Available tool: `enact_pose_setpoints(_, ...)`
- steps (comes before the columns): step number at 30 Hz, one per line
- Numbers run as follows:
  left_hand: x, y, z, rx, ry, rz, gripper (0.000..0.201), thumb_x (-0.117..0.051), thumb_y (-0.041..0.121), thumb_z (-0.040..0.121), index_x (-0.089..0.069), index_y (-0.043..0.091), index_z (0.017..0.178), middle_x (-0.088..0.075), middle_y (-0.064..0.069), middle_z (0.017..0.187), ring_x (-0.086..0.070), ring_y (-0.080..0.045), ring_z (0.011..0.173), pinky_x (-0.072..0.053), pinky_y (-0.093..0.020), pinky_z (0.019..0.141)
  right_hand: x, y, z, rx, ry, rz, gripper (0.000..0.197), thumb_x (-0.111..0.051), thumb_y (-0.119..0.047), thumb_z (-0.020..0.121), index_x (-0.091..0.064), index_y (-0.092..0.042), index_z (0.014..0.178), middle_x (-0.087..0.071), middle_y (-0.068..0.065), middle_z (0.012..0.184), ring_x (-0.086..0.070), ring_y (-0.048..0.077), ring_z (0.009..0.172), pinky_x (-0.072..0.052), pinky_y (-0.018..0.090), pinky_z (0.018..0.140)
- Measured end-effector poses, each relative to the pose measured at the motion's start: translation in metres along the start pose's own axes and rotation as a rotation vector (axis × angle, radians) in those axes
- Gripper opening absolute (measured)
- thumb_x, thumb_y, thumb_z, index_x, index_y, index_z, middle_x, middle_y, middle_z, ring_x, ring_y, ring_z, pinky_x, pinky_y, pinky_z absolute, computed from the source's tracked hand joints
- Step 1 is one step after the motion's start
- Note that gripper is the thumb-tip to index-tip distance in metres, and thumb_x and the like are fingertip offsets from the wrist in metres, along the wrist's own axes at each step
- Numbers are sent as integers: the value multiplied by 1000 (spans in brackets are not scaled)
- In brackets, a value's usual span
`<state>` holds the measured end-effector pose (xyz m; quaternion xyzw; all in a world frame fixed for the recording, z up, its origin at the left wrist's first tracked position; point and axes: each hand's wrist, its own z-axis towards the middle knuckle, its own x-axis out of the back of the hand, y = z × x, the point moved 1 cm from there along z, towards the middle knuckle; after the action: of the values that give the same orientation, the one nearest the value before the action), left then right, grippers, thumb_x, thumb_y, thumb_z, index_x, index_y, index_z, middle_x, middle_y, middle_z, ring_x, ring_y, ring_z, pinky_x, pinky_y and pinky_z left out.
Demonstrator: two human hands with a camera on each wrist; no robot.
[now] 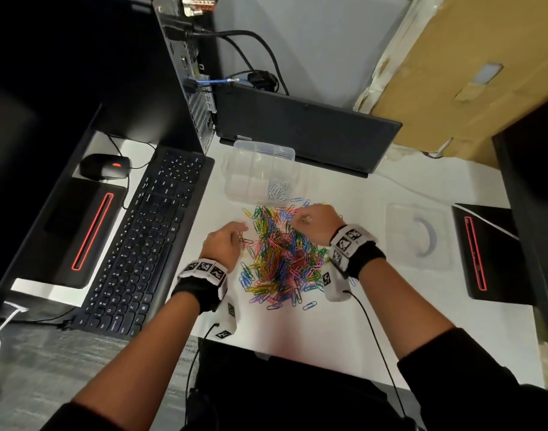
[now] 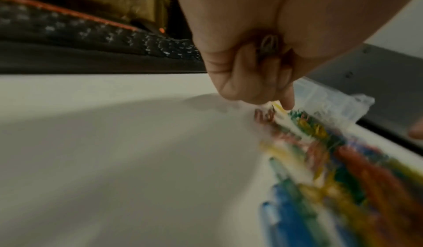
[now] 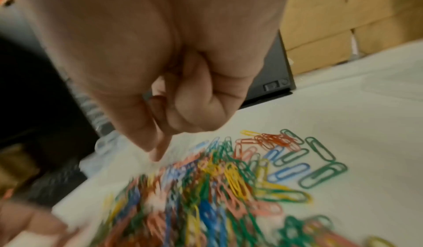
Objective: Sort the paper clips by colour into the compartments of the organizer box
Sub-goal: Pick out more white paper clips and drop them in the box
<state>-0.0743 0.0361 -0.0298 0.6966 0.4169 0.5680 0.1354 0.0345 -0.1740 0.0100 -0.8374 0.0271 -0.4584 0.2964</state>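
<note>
A heap of mixed coloured paper clips (image 1: 282, 256) lies mid-table; it also shows as the heap (image 2: 332, 169) and the heap (image 3: 217, 187). Behind it stands the clear organizer box (image 1: 235, 185), with white clips (image 1: 279, 189) in its near right compartment. My left hand (image 1: 229, 241) is at the heap's left edge. Its fingers curl round a few paper clips (image 2: 269, 46) in the palm, and one fingertip points down at the heap's edge. My right hand (image 1: 313, 222) hovers over the heap's far right part. Its fingers (image 3: 194, 109) are curled, thumb and forefinger reaching down. What they pinch is hidden.
A black keyboard (image 1: 148, 244) and mouse (image 1: 106, 166) lie left of the heap. The box's clear lid (image 1: 417, 234) lies to the right. A dark laptop (image 1: 307, 132) stands behind the box, with cardboard (image 1: 468, 73) beyond. Black devices with red stripes (image 1: 481, 253) flank the table.
</note>
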Motion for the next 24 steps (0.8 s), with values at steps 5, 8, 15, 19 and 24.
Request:
enact_pose_setpoints(5, 13, 8, 11, 312, -122, -628, 37, -32, 3, 100, -66, 17, 102, -50, -5, 61, -36, -14, 48, -25, -16, 41, 34, 3, 14, -316, 96, 701, 14, -63, -18, 95, -72, -10, 101, -58, -1, 70, -54, 14, 58, -47, 21, 49)
enact_pose_setpoints(8, 23, 19, 17, 355, -201, -887, 37, -29, 0, 99, -65, 8, 103, -49, -3, 52, -35, -13, 45, -23, -13, 40, 44, -7, 17, -371, -2, 1295, 29, -59, -10, 96, -58, 0, 123, -59, 14, 84, -60, 22, 70, -58, 28, 60)
enact_pose_setpoints(15, 44, 47, 34, 388, -315, -1097, 39, -32, 18, 96, -60, 9, 122, -52, -7, 71, -36, -13, 51, -23, -18, 39, 41, -11, 32, -406, -94, 1505, 39, -47, -26, 103, -54, 4, 127, -59, 19, 95, -61, 22, 74, -57, 28, 57)
enact_pose_setpoints(19, 47, 66, 49, 393, -347, -1121, 41, -28, 26, 103, -58, 4, 121, -56, -10, 75, -41, -14, 60, -32, -22, 53, 37, -16, 47, -332, -8, 1179, 28, -56, 3, 94, -60, 2, 122, -68, 21, 102, -69, 25, 86, -59, 28, 72)
enact_pose_setpoints(24, 38, 85, 67, 381, -296, -1066, 27, -42, 14, 100, -56, 2, 119, -57, -10, 83, -48, -14, 67, -39, -23, 63, 34, -31, 63, -276, 136, 602, 26, -66, -1, 86, -70, -10, 110, -73, 8, 98, -73, 17, 82, -59, 23, 72)
